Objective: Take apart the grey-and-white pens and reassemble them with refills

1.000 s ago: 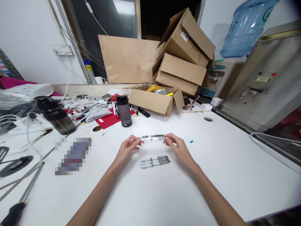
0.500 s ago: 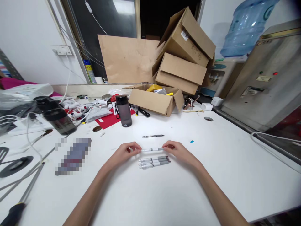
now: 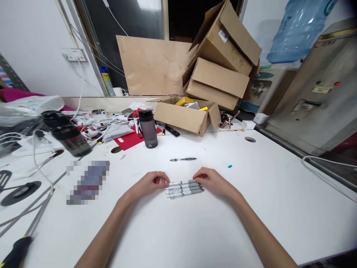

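Note:
Several grey-and-clear pens (image 3: pixel 184 188) lie side by side in a row on the white table (image 3: pixel 251 208). My left hand (image 3: pixel 149 183) pinches the clear end of the rearmost pen, fingers curled. At the grey end of that same pen, my right hand (image 3: pixel 209 179) pinches it with bent fingers. The pen rests against the others in the row. One dark pen (image 3: pixel 183 159) lies alone farther back on the table.
A dark bottle (image 3: pixel 148 128) stands behind the pens, a larger bottle (image 3: pixel 67 134) at the left. An open cardboard box (image 3: pixel 185 117) and stacked boxes (image 3: pixel 220 70) sit at the back. Cables, a screwdriver (image 3: pixel 16 251) and a blurred item (image 3: pixel 87 182) lie left.
Both hands carried a grey-and-clear pen from beside the dark pen toward me and set it down against the row. The dark pen stayed behind.

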Tool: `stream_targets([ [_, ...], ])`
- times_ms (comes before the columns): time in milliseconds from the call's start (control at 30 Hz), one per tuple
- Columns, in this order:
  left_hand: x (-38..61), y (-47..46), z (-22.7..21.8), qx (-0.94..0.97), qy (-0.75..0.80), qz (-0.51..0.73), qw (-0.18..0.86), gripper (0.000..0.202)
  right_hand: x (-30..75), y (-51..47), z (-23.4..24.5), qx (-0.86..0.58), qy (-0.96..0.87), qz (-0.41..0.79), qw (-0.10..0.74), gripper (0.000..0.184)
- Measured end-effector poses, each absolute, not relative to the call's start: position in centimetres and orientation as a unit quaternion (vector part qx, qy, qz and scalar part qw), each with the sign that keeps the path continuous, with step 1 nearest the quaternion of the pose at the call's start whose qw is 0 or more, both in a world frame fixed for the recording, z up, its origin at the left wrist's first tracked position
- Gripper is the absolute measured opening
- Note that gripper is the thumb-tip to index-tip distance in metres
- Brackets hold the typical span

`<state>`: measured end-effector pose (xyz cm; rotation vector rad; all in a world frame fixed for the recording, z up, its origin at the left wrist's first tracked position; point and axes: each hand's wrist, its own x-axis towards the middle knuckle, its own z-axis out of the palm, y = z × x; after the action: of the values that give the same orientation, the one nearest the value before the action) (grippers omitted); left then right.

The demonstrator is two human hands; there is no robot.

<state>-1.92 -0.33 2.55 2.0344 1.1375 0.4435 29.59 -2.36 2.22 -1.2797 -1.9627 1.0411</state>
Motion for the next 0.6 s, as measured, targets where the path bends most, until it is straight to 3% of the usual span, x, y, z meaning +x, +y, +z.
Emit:
stream_targets([
  [600, -2.13, -0.24, 2.59, 0.792, 0.451, 0.165, 0.376, 0.024, 29.2, -2.73, 2.84, -0.476, -0.742, 0.378, 0.281, 0.021],
])
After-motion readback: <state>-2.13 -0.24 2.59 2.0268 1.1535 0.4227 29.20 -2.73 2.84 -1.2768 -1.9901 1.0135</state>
